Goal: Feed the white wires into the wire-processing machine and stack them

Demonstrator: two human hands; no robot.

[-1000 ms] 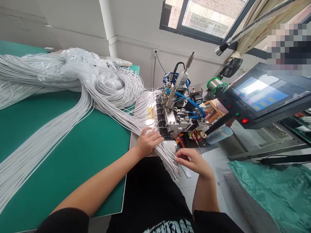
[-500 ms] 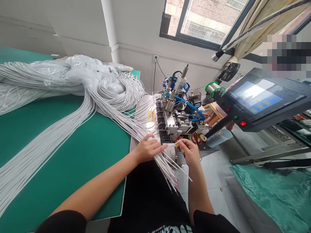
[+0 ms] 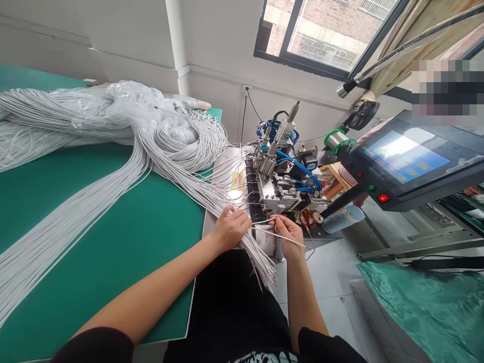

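Observation:
My left hand (image 3: 232,228) is closed around a bundle of white cables (image 3: 204,197) near its loose ends. The cut ends (image 3: 264,269), some with reddish tips, fan out below it over my lap. Between thumb and fingers, my right hand (image 3: 288,233) pinches the end of one white cable (image 3: 264,221) drawn from the bundle. Another single cable (image 3: 282,237) stretches across in front of the right fingers. Just beyond both hands stands a machine (image 3: 272,181) with metal cylinders and blue air hoses, and several cables lie along its black front rail (image 3: 254,189).
A green table (image 3: 162,217) at left carries long cable bundles and plastic wrap (image 3: 132,106). A control screen (image 3: 408,156) on an arm hangs at right. Behind the machine sits a wire spool (image 3: 336,142). Red-handled scissors (image 3: 308,218) lie near its base. A person is partly visible at far right.
My right hand has shifted slightly left and down with the cable end. My left fingers have curled in more around the bundle. The view has moved a little.

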